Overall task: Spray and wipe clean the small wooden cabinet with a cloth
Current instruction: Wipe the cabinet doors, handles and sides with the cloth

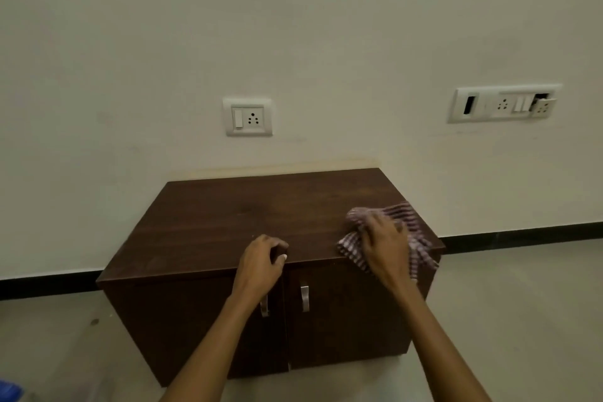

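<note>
A small dark wooden cabinet (pixel 228 215) with two doors and metal handles stands on the floor against the wall. My right hand (pixel 385 241) presses a checked purple-and-white cloth (pixel 411 225) onto the right front part of the cabinet's top; part of the cloth hangs over the front edge. My left hand (pixel 261 259) rests on the front edge of the top near the middle, fingers curled over the edge and holding nothing loose. No spray bottle shows clearly.
The pale wall behind carries a switch socket (pixel 248 117) above the cabinet and a longer switch panel (pixel 504 104) to the right. A black skirting strip (pixel 522 235) runs along the floor. Something blue (pixel 9 392) shows at the bottom left corner.
</note>
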Demonstrator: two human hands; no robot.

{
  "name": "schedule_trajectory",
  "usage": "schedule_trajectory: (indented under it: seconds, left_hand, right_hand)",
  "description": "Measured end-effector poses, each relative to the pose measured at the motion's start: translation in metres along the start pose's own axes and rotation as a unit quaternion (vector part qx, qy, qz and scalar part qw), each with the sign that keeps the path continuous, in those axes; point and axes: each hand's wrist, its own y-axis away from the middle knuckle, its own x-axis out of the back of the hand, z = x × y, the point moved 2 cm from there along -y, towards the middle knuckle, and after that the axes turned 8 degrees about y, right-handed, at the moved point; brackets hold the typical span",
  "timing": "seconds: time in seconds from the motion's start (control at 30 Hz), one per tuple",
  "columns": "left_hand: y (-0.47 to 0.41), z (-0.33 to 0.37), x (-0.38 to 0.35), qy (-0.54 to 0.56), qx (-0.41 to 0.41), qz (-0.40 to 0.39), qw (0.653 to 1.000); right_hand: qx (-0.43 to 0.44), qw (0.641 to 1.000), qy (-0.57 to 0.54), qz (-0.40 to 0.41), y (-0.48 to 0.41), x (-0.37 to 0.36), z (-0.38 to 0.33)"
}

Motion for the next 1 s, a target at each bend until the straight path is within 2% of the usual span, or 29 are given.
schedule_trajectory:
  seconds: [0.07, 0.13, 0.23, 0.33, 0.5, 0.63, 0.7, 0.77, 0.87, 1.0]
  left_hand:
    - [-0.004, -0.012, 0.014, 0.016, 0.02, 0.045, 0.999]
    - [-0.007, -0.025, 0.033, 0.026, 0.044, 0.12, 0.991]
    - [-0.009, -0.045, 0.067, 0.031, 0.1, 0.243, 0.964]
    - [-0.012, -0.065, 0.095, 0.027, 0.139, 0.289, 0.947]
    - [-0.02, -0.097, 0.132, 0.008, 0.143, 0.248, 0.958]
    - [-0.017, -0.12, 0.16, -0.003, 0.143, 0.232, 0.962]
    - [-0.013, -0.132, 0.172, 0.004, 0.15, 0.249, 0.957]
    - [-0.01, -0.143, 0.18, 0.025, 0.163, 0.277, 0.947]
    - [-0.005, -0.155, 0.189, 0.044, 0.191, 0.32, 0.927]
    - [0.002, -0.161, 0.195, 0.049, 0.241, 0.335, 0.91]
  right_hand:
    - [0.128, 0.987, -0.05, -0.087, 0.007, -0.019, -0.061]
    - [0.213, 0.96, -0.084, -0.158, 0.003, -0.037, -0.119]
    - [0.294, 0.921, -0.105, -0.233, -0.003, -0.065, -0.192]
    - [0.333, 0.898, -0.09, -0.273, -0.005, -0.089, -0.244]
    - [0.344, 0.897, -0.071, -0.27, -0.021, -0.127, -0.292]
    - [0.226, 0.942, -0.03, -0.247, -0.048, -0.15, -0.298]
    - [0.199, 0.948, -0.008, -0.247, -0.051, -0.156, -0.313]
    - [0.239, 0.937, -0.023, -0.252, -0.041, -0.156, -0.34]
    - [0.334, 0.902, -0.077, -0.263, -0.005, -0.149, -0.376]
    - [0.429, 0.865, -0.091, -0.241, 0.023, -0.139, -0.372]
